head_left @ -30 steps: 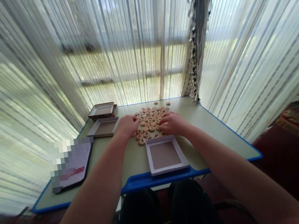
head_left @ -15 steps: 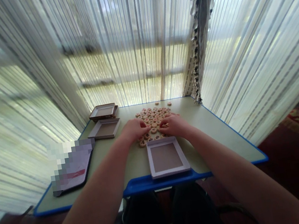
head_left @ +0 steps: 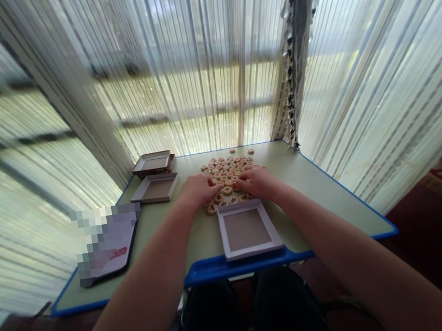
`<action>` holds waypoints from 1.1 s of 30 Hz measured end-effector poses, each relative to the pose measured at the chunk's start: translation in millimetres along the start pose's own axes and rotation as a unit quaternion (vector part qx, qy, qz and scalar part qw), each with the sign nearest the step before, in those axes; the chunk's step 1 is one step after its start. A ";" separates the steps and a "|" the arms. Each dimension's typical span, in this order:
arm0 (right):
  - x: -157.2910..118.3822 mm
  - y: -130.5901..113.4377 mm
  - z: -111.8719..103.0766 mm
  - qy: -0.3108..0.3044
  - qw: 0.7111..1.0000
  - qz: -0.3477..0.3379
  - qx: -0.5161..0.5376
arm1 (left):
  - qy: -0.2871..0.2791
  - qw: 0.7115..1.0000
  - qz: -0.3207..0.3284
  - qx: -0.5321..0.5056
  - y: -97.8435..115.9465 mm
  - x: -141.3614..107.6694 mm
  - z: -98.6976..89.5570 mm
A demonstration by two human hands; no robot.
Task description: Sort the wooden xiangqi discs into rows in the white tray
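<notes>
Many round wooden Chinese chess pieces (head_left: 225,167) with red or dark characters lie in a loose cluster at mid-table. My left hand (head_left: 201,189) is at the cluster's near left side, thumb and fingers drawn together; whatever is between the tips is hidden. At the near right side is my right hand (head_left: 259,181), its thumb and finger pinched at a red-marked chess piece (head_left: 235,185). A chess piece (head_left: 227,190) lies between the two hands. Several dark-marked pieces (head_left: 211,209) form a row along the far edge of a shallow white box (head_left: 225,236).
Another shallow box (head_left: 155,189) and a brown-edged box lid (head_left: 153,162) sit at the back left. A dark-edged tablet-like object (head_left: 119,247), partly pixelated, lies at the left. Two stray pieces (head_left: 251,151) are near the back edge. String curtains (head_left: 192,81) hang behind the table.
My right hand's fingers have drawn closer together at a red-marked piece, uncovering dark-marked pieces below the hand. My left hand has barely moved.
</notes>
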State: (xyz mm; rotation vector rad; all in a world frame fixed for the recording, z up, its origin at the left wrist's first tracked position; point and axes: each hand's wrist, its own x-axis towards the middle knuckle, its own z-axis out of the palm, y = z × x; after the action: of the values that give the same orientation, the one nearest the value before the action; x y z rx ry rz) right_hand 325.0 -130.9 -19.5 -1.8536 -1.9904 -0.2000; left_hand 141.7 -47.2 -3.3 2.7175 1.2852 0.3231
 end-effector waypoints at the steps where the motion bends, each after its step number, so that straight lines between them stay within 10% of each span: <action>1: 0.3 0.5 0.1 0.013 1.000 0.002 0.009 | -0.013 1.000 0.003 -0.003 0.0 0.0 0.2; 33: 5.4 -4.5 3.7 -0.019 0.997 -0.036 0.069 | 0.060 0.997 0.040 -0.040 1.1 5.1 -0.3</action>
State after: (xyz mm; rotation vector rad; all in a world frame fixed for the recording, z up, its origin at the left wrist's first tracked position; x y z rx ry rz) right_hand 319.8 -125.0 -20.0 -1.7145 -2.0442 -0.0464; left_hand 145.6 -43.9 -2.0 2.7223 1.1665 0.5419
